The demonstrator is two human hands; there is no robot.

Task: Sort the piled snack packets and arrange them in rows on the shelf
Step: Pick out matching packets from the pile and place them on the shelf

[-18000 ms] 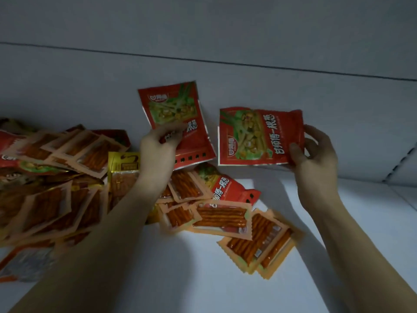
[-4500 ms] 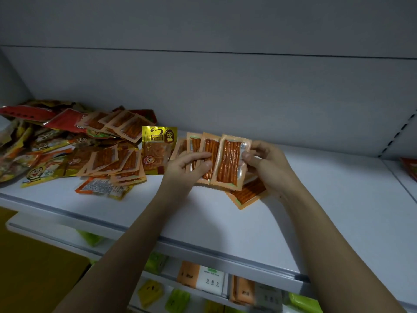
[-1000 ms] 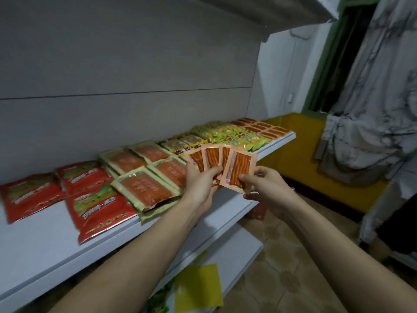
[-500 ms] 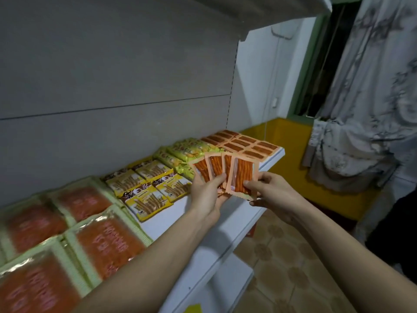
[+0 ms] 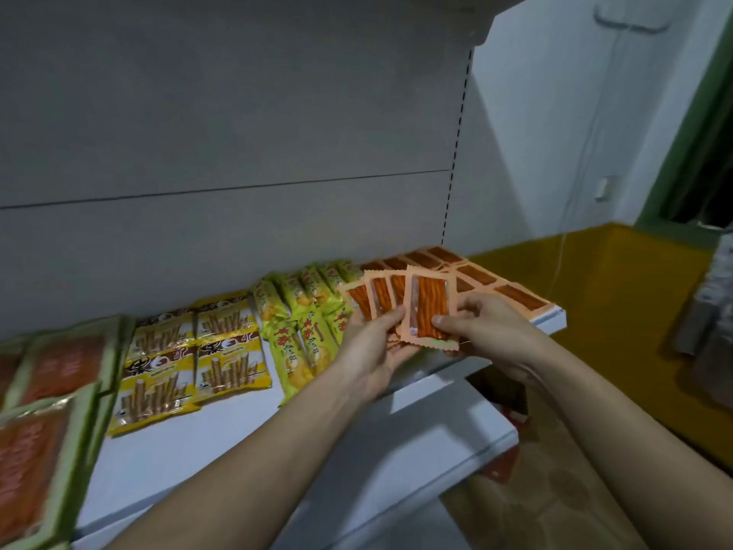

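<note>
Since a second ago the person has walked along the shelf toward its right end, and the view has followed. The red packets and most of the green-edged packets have slid out on the left, and the orange row at the far end is now close, just behind the hands. I judge this means the sorting of this bunch is finished and the placing comes next, because the held packets look the same as that row.

The fan is held above the shelf's front edge. It has about four thin orange packets with zigzag borders, and dark red sticks show through clear windows. The left hand supports the fan from below, thumb pressed on the front. The right hand pinches the front packet, thumb on its face.

Yellow packets and lime packets lie in rows between.
</note>
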